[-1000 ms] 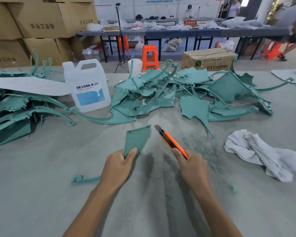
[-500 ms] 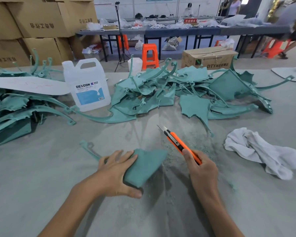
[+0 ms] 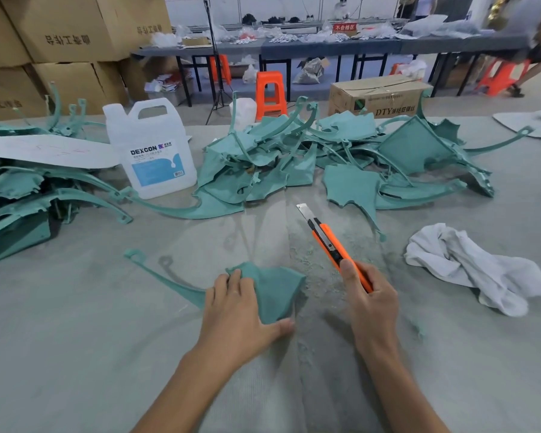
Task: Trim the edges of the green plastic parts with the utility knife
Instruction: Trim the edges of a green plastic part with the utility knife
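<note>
A green plastic part (image 3: pixel 272 289) lies flat on the grey table (image 3: pixel 75 323), its thin curved arm reaching left to a small hook. My left hand (image 3: pixel 238 310) holds it down, fingers over its top and thumb curled at its near edge. My right hand (image 3: pixel 369 301) grips the orange utility knife (image 3: pixel 331 245) to the right of the part. The knife's blade is extended and points up and away, clear of the part.
A heap of green parts (image 3: pixel 341 157) lies across the table's far middle, another stack (image 3: pixel 28 198) at the left. A white DEXCON jug (image 3: pixel 150 148) stands between them. A white rag (image 3: pixel 478 267) lies right. Green shavings (image 3: pixel 319 260) dust the centre.
The green part went from upright in my left hand to lying flat under it on the table. My right hand lifted the knife slightly, blade still pointing away.
</note>
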`<state>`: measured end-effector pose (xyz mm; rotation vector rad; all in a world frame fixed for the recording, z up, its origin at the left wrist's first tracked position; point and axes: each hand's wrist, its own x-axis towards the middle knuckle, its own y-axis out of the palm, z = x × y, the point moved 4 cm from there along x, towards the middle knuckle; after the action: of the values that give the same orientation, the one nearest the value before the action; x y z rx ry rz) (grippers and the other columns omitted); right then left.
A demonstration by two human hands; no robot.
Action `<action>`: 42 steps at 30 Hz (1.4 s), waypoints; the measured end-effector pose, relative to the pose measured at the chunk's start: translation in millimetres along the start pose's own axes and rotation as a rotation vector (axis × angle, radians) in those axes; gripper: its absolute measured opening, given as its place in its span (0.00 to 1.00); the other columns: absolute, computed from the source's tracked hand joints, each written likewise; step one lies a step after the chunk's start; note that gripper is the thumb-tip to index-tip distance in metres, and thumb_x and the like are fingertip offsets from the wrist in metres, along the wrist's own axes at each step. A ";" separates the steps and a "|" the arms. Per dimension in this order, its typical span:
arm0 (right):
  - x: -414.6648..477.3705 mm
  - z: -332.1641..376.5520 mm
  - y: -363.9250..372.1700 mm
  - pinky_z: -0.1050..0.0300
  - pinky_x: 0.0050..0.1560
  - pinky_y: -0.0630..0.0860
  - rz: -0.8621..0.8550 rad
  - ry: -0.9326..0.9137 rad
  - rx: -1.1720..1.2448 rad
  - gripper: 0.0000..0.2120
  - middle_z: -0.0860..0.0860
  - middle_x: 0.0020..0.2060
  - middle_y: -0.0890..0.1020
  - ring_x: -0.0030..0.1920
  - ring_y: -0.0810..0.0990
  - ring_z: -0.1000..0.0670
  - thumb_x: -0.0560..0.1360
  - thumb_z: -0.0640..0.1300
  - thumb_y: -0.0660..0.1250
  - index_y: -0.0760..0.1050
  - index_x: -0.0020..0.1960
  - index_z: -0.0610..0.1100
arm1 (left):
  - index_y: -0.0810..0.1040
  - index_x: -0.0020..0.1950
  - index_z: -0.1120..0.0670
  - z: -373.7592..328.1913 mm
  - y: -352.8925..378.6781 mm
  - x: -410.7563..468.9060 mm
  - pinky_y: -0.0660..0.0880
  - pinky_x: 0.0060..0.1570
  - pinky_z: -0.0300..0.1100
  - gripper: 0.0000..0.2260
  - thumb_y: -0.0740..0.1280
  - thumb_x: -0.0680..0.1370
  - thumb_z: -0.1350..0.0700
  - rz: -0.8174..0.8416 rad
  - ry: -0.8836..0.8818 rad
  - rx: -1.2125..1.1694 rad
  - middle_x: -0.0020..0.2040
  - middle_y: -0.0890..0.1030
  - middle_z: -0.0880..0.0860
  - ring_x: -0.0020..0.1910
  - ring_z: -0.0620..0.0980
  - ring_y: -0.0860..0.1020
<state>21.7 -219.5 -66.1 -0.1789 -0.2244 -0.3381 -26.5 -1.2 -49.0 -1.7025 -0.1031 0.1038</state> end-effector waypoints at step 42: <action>-74.7 36.2 -28.1 0.64 0.32 0.69 0.512 -0.027 -0.302 0.15 0.56 0.30 0.78 0.30 0.77 0.57 0.71 0.70 0.55 0.71 0.51 0.64 | 0.67 0.76 0.37 8.6 -6.8 16.3 0.68 0.34 0.28 0.30 0.61 0.80 0.65 -0.126 0.069 -0.703 0.53 0.85 0.57 0.33 0.35 0.76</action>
<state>-63.5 -215.0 -46.0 -0.5273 -0.1459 0.1429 -11.5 10.3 -43.5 -2.3918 -0.2128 -0.0999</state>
